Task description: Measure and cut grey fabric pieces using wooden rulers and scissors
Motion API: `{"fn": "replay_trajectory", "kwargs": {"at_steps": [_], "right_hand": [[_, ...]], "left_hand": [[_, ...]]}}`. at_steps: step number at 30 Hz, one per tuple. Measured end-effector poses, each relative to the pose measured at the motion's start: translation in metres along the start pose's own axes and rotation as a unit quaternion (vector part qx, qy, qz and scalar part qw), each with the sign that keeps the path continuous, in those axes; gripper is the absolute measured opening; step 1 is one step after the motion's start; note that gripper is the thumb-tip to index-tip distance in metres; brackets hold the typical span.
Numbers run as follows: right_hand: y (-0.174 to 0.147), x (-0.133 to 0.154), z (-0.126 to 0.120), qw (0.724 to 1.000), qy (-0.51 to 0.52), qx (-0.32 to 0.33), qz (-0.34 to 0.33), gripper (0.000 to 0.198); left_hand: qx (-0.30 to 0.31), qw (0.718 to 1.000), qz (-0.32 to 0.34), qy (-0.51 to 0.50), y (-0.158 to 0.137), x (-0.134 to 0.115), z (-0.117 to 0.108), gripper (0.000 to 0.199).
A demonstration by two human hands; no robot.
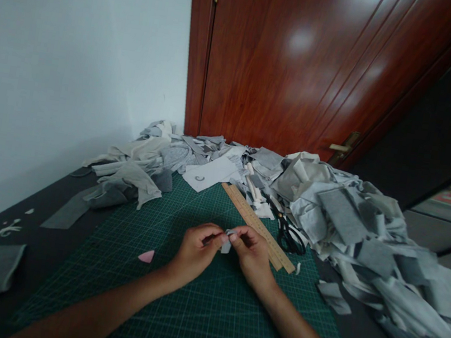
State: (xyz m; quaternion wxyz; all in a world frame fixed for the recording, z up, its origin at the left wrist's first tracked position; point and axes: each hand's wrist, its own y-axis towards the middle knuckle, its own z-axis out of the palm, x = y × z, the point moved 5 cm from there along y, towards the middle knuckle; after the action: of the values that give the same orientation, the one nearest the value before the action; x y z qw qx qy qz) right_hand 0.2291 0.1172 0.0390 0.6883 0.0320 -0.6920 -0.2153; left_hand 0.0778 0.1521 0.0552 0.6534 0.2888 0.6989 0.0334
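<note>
A small grey scrap of cloth [225, 247], bunched at the top with a short flat strip below, was held up over the green mat [170, 313]. The left hand [198, 247] and right hand [253, 257] pinched it from 2 sides, thumbs closed against curled fingers. A smooth pink triangle [146, 256] lay on the gridded mat near the left forearm. Beyond were 2 flat wooden rulers [259, 228], black-handled scissors [291, 240] and white paper [213, 173]. Farther back, crumpled grey and cream fabric [307, 189] was heaped before a glossy red-brown door [267, 62].
</note>
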Motion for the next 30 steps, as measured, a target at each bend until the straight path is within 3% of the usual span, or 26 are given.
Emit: {"fn": "replay_trajectory", "kwargs": {"at_steps": [14, 24, 30], "right_hand": [[-0.002, -0.004, 0.004, 1.000, 0.004, 0.020, 0.020, 0.022], [-0.004, -0.001, 0.004, 1.000, -0.020, -0.012, 0.003, 0.018], [-0.005, -0.002, 0.007, 1.000, -0.023, -0.002, 0.012, 0.021]], "left_hand": [[-0.004, 0.992, -0.096, -0.085, 0.004, 0.013, -0.001, 0.026], [0.016, 0.989, -0.105, -0.104, 0.002, 0.007, 0.003, 0.027], [-0.002, 0.988, -0.113, -0.110, 0.002, 0.020, 0.004, 0.030]]}}
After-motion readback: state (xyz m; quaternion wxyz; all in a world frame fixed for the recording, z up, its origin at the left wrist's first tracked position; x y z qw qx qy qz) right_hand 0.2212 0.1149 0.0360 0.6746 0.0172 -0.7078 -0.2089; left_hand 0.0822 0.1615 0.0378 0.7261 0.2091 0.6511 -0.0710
